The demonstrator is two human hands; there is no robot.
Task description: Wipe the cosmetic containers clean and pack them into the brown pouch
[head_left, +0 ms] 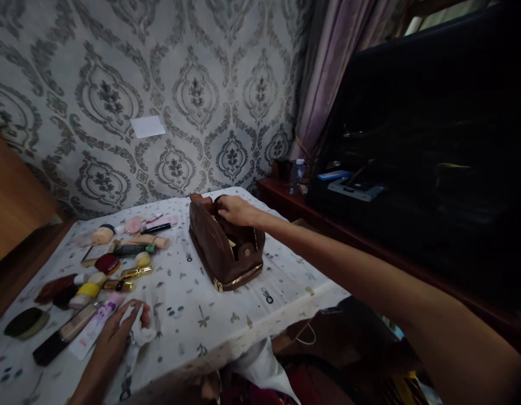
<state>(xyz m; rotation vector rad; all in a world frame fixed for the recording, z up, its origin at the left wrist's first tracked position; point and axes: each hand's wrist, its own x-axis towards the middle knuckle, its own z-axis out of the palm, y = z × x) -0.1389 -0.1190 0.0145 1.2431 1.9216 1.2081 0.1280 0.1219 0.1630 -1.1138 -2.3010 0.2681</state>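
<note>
A brown leather cosmetic bag (220,253) stands open on the white patterned tablecloth (226,315). My right hand (235,211) reaches over its top, fingers curled on the bag's upper edge near the zip. My left hand (119,332) rests on the cloth at the near left, fingers closed round a small crumpled white tissue (137,329). Just left of that hand lie a pink-and-white tube (94,326) and a long dark-capped tube (64,336).
Several cosmetics lie scattered at the left: gold lipsticks (134,273), a yellow-capped bottle (88,291), a black pen (157,228), a dark compact (26,322). Patterned wallpaper stands behind. A dark wooden shelf (294,205) with a bottle runs along the right.
</note>
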